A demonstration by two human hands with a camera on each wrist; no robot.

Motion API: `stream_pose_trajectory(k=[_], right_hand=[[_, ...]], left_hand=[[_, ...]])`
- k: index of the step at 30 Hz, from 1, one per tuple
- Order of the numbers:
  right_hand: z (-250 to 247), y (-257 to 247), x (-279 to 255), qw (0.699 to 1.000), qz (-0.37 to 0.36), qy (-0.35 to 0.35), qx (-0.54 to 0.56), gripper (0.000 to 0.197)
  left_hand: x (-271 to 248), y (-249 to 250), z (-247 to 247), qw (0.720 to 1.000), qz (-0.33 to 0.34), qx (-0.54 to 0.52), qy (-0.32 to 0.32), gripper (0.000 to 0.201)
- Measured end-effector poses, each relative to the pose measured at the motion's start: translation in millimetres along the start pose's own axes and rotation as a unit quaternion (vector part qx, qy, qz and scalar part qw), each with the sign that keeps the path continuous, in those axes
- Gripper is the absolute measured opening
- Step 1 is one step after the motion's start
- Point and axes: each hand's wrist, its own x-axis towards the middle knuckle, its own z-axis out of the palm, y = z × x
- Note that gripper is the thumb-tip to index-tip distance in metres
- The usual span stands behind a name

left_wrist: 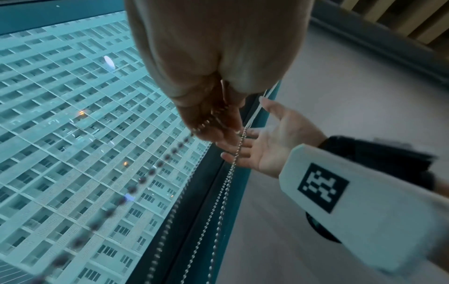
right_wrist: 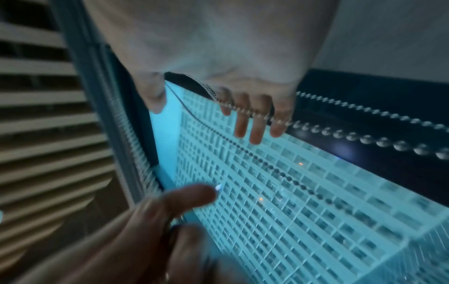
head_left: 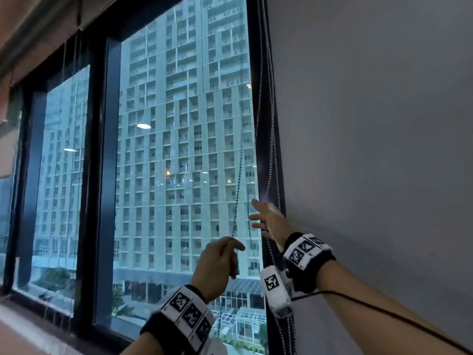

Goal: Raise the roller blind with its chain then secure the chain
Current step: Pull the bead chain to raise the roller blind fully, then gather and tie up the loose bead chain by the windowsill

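The roller blind [head_left: 38,24] is rolled high at the top left of the window. Its bead chain [head_left: 239,175] hangs beside the dark right frame, with one strand drawn out over the glass. My left hand [head_left: 234,244] pinches that strand between thumb and fingers; the left wrist view shows the left hand [left_wrist: 213,119] with the dark beads [left_wrist: 155,169] running away from it. Just above and to its right, my right hand [head_left: 258,216] is spread with straight fingers. In the right wrist view, the right hand [right_wrist: 252,123] has a silvery strand [right_wrist: 340,134] lying across its fingers, not gripped.
A grey wall [head_left: 371,149] stands right of the window frame [head_left: 266,124]. More chain strands [head_left: 272,155] hang along that frame down past my wrists. A second pane [head_left: 61,175] lies to the left, with the sill [head_left: 30,316] below. A tower block fills the glass.
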Motion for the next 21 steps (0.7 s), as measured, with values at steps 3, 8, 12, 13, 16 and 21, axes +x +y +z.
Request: stream_pose_trajectory(k=[3, 8, 12, 13, 16, 21], right_hand=[[19, 10, -6, 0.997, -0.047, 0.034, -0.056, 0.046], [35, 44, -39, 0.995, -0.085, -0.050, -0.027, 0.021], [39, 97, -64, 0.996, -0.038, -0.081, -0.019, 0.017], [41, 116, -73, 0.995, -0.016, -0.092, -0.034, 0.018], [49, 175, -100, 0.983, 0.079, -0.144, -0.083, 0.024], [63, 217, -129, 0.913, 0.119, -0.255, -0.297, 0.025]], left_hand=[[6, -7, 5, 1.000, -0.018, 0.005, -0.024, 0.030], [5, -18, 8, 0.993, -0.029, 0.095, -0.058, 0.030], [-18, -22, -4, 0.917, 0.005, 0.366, -0.157, 0.033], [-25, -24, -6, 0.885, 0.015, 0.442, -0.146, 0.035], [-44, -25, 0, 0.887, 0.098, 0.435, -0.120, 0.020], [-56, -61, 41, 0.836, 0.226, 0.389, -0.315, 0.038]])
